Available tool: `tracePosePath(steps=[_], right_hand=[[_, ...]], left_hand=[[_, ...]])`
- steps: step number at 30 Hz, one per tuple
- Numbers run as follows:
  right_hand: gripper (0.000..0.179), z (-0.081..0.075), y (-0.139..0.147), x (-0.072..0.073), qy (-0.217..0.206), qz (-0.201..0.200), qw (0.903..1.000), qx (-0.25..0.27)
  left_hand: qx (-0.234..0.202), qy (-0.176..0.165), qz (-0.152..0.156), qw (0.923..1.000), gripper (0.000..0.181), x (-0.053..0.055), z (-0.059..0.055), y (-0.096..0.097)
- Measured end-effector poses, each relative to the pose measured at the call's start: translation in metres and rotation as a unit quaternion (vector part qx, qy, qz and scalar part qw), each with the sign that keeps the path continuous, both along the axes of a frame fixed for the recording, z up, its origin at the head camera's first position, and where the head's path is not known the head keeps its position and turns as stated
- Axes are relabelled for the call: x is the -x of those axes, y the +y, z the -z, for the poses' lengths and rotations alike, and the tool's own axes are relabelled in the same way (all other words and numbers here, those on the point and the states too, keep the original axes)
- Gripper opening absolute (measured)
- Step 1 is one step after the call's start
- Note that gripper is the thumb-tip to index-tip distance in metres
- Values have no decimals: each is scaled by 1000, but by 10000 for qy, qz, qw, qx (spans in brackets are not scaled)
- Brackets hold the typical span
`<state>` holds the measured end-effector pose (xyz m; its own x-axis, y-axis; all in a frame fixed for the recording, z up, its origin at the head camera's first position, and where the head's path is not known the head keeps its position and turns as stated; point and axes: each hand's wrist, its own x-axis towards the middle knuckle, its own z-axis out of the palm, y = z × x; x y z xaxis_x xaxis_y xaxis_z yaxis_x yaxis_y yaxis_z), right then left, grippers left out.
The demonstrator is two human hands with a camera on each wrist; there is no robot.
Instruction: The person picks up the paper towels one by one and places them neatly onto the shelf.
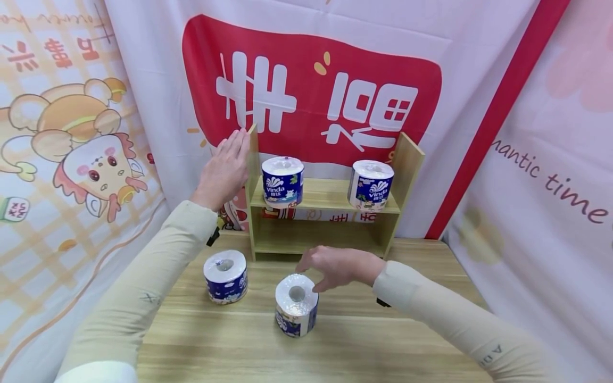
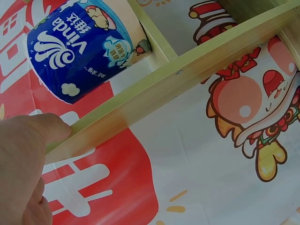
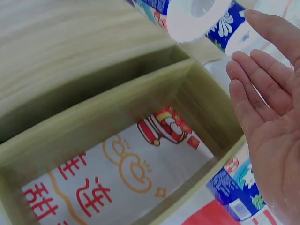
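Observation:
My left hand grips the upper end of the left side panel of a small wooden shelf; in the left wrist view its thumb lies along the panel edge. My right hand, fingers loosely spread with nothing in them, hovers just behind and above a blue-and-white toilet paper roll standing upright on the table. Another toilet paper roll stands to its left. On the shelf's upper board sit two more Vinda toilet paper rolls, a left one and a right one.
The wood-grain table extends in front of the shelf. Behind it hangs a white cloth with a red printed panel. Patterned cloths close in the left and right sides. The shelf's lower compartment has an open front.

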<state>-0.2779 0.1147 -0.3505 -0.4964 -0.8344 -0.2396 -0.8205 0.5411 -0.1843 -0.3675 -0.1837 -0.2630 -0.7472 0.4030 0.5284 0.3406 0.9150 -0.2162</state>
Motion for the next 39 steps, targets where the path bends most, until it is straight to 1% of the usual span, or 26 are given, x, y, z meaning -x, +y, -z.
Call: tracePosePath(steps=[3,8,14,20,24,28,30,35,39], right_hand=[[54,6,-3,-3,-42,-52,9999,-93],[52,13,-9,-7,-119,-156,9994,-284],[42,20,-17,-8,167,-550,9972,-487],[38,30,-23,-10,246,-683,9956,-584],[30,38,-25,-11,352,-777,9943,-640],[26,44,-26,-11,393,-770,9940,-662],[26,47,-26,-11,369,-698,9949,-626],[28,55,-25,-13,365,-494,9973,-410],[32,65,-24,-11,469,-529,9974,-154]], left_hand=[[-12,2,-1,10000,76,0,0,0],[-43,33,22,10000,77,1,-1,0],[8,27,7,10000,80,1,-1,-1],[-14,-31,-1,10000,79,1,0,-1],[-58,-54,9,10000,78,1,0,0],[-80,-24,31,10000,78,2,1,0],[-78,-3,41,10000,78,2,1,0],[-51,25,34,10000,79,3,1,0],[-19,8,0,10000,79,2,2,0]])
